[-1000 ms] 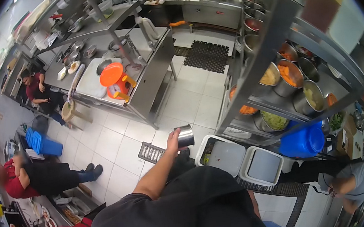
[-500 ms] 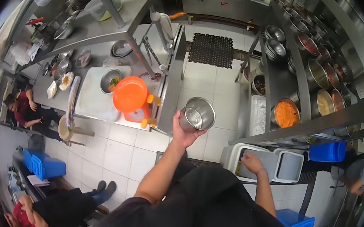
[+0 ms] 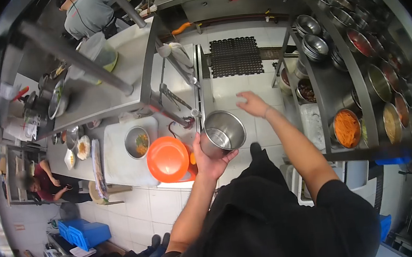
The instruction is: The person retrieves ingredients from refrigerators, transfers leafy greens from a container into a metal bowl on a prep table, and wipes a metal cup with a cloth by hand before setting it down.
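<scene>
My left hand [image 3: 214,162] is wrapped round the lower side of a deep steel container [image 3: 224,132], held tilted so that its shiny inside shows. Beyond the container, above the aisle floor, my right hand [image 3: 252,105] is stretched out with its fingers apart and nothing in them. Left of the container, an orange bowl [image 3: 168,160] sits at the counter's edge. Close behind it is a steel bowl [image 3: 137,142] with chopped green and orange food, on a white cutting board [image 3: 116,154].
Steel shelving [image 3: 331,89] with stacked bowls and a container of shredded orange food [image 3: 347,128] lines the right. A raised steel shelf [image 3: 106,96] overhangs the left counter. A black mat [image 3: 235,56] lies ahead. One person [image 3: 86,15] stands back left; others are at left.
My right hand has swung from the bins at lower right to forward over the aisle. My left hand still holds the steel container. The view has shifted forward, and a black shoe shows below.
</scene>
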The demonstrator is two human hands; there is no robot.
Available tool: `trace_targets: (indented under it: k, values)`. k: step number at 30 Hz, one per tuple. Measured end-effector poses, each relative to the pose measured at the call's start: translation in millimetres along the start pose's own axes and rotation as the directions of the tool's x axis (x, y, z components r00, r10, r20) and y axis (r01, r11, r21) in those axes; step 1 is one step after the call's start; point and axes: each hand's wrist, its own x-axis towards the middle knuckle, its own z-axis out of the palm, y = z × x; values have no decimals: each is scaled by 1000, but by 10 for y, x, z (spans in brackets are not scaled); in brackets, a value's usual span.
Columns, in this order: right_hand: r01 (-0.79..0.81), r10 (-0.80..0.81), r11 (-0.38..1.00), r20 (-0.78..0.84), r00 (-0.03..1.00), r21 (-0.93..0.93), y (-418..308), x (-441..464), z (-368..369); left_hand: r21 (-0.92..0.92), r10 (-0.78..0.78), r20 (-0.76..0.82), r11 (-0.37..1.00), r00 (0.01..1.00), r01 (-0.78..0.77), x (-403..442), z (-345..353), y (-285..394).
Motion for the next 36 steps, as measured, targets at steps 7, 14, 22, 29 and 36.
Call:
trace_targets:
  k: [7,14,22,29,36]
  values:
    - [130,-131,990,-5,991,-60,-238,2363,126,-109,155,-10,982,988,-155,816,416,509]
    - [542,-490,833,300,818,-116,-312,3388,530,-142,264,-195,945,944,-294,1378,843,806]
    - [253,-342,918,286,895,305,-747,3003,-899,-13,393,-410,900,823,-436,1786,1019,1035]
    - [89,-566,820,776,278,566,-1188,2175,-1139,48,457,-321,882,829,-468,2049,1028,1094]
    - [88,-391,908,752,530,410,-1255,2242,-1136,30,393,-248,917,886,-398,1930,1098,1233]
